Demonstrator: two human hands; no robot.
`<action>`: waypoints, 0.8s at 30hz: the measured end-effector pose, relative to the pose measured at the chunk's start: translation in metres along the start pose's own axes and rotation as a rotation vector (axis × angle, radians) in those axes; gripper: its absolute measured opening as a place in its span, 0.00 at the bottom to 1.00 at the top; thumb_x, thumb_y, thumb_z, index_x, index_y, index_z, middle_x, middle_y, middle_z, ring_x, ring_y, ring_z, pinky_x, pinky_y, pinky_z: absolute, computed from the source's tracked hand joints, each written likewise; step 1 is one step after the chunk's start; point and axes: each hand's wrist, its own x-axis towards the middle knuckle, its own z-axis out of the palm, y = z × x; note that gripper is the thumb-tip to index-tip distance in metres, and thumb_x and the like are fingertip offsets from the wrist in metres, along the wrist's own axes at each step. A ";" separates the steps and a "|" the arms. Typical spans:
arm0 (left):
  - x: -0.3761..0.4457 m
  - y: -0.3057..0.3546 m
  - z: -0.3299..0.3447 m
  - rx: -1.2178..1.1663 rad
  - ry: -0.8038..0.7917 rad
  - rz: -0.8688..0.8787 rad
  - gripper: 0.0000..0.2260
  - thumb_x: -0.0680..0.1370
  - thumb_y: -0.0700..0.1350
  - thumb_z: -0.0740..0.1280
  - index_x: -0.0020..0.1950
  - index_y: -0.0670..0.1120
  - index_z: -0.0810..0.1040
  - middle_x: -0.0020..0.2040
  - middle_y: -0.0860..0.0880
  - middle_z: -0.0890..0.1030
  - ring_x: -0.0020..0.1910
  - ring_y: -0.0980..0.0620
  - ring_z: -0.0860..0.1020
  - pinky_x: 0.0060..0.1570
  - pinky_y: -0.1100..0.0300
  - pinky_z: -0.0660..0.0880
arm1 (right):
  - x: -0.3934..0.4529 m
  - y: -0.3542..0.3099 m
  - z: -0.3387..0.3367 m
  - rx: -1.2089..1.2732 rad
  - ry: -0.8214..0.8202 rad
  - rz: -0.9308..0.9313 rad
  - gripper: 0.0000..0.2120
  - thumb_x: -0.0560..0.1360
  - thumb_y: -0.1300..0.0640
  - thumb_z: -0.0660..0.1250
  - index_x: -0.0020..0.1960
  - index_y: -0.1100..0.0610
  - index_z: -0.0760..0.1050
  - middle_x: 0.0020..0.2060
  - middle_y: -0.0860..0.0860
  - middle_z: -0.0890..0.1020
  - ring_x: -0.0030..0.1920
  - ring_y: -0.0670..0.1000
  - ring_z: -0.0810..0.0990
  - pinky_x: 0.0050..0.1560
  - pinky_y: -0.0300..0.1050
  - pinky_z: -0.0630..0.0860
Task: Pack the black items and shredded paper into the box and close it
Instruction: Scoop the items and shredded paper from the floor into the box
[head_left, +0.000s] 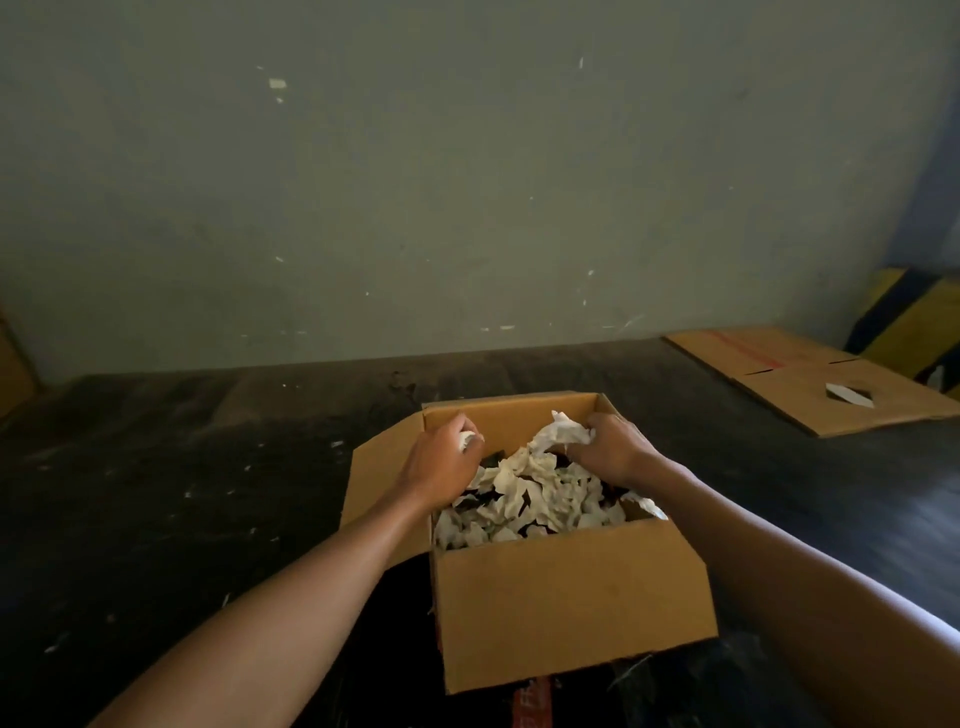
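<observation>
An open brown cardboard box (566, 603) stands on the dark floor in front of me, flaps spread. White shredded paper (540, 496) fills it, with dark patches of the black items (483, 499) showing between the scraps. My left hand (441, 462) is inside the box at its far left corner, fingers closed on a small wad of paper. At the far right of the box, my right hand (613, 447) grips a larger crumpled piece of paper that sticks up above the pile.
A flattened cardboard sheet (810, 384) lies on the floor at the right, near a yellow and black striped barrier (914, 327). A grey wall rises behind. Small white paper scraps dot the dark floor (182, 493) to the left.
</observation>
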 end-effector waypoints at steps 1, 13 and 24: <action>0.007 -0.004 0.006 -0.009 -0.005 0.011 0.08 0.82 0.50 0.61 0.47 0.49 0.75 0.42 0.51 0.79 0.40 0.51 0.78 0.35 0.59 0.69 | 0.012 0.003 0.004 -0.009 0.001 -0.004 0.12 0.77 0.50 0.68 0.51 0.58 0.78 0.44 0.53 0.82 0.44 0.52 0.82 0.48 0.50 0.82; 0.074 -0.042 0.055 -0.083 -0.332 -0.305 0.22 0.83 0.62 0.45 0.77 0.67 0.55 0.81 0.56 0.45 0.79 0.46 0.36 0.74 0.36 0.38 | 0.118 0.018 0.038 -0.069 -0.176 0.035 0.30 0.75 0.28 0.47 0.73 0.38 0.59 0.77 0.57 0.55 0.76 0.64 0.52 0.72 0.68 0.49; 0.087 -0.051 0.077 0.025 -0.562 -0.412 0.39 0.78 0.33 0.62 0.80 0.57 0.46 0.80 0.45 0.50 0.77 0.42 0.55 0.71 0.48 0.61 | 0.157 0.061 0.060 0.074 -0.321 -0.069 0.34 0.75 0.70 0.64 0.74 0.49 0.57 0.69 0.56 0.66 0.59 0.49 0.69 0.57 0.46 0.73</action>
